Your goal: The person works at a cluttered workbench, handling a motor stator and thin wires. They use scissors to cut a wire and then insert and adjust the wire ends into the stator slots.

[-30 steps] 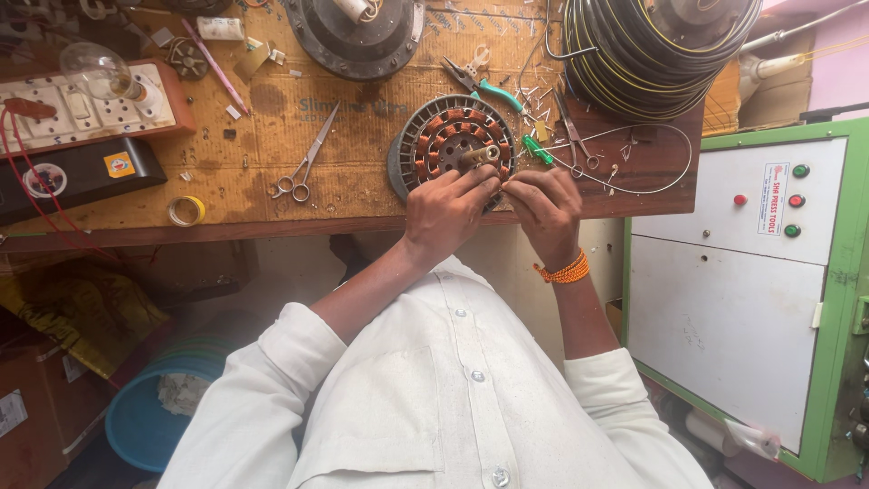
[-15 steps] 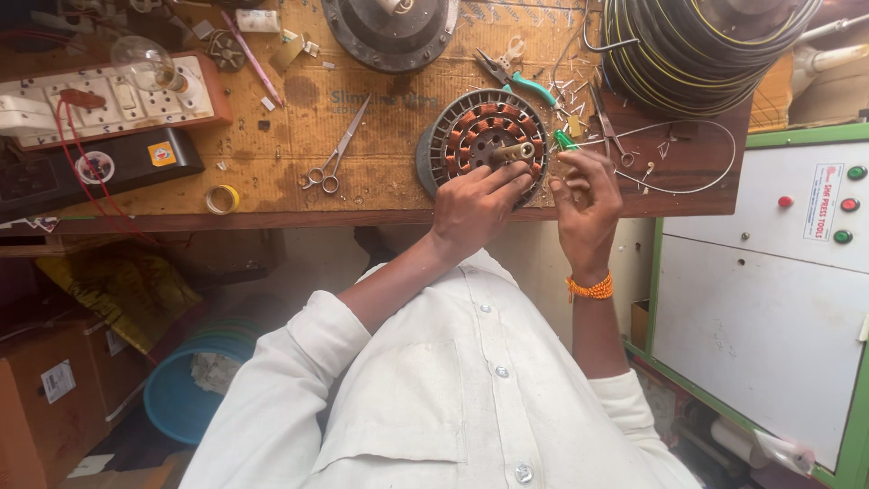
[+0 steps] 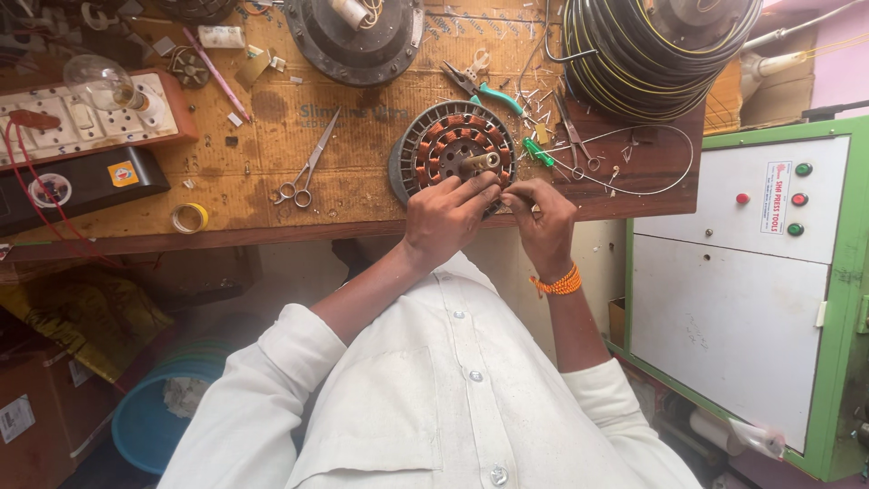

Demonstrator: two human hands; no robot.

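A round fan stator (image 3: 448,145) with copper windings lies on the wooden workbench (image 3: 362,195) near its front edge. My left hand (image 3: 445,217) rests on the stator's near rim, fingers bent onto the windings. My right hand (image 3: 541,217) is right beside it, fingers pinched together at the stator's right edge; what they pinch is too small to make out, possibly a thin wire. An orange thread band circles my right wrist. Both sleeves are white.
Scissors (image 3: 306,174), a yellow tape roll (image 3: 190,217), green-handled pliers (image 3: 484,88) and a green screwdriver (image 3: 537,151) lie about the bench. A switchboard with a bulb (image 3: 86,113) sits left, a motor housing (image 3: 355,36) behind, a cable coil (image 3: 652,50) right. A green-framed cabinet (image 3: 751,281) stands right.
The view has shifted a little. My right hand has come down from above the stator's edge to its near right rim, close against my left hand.
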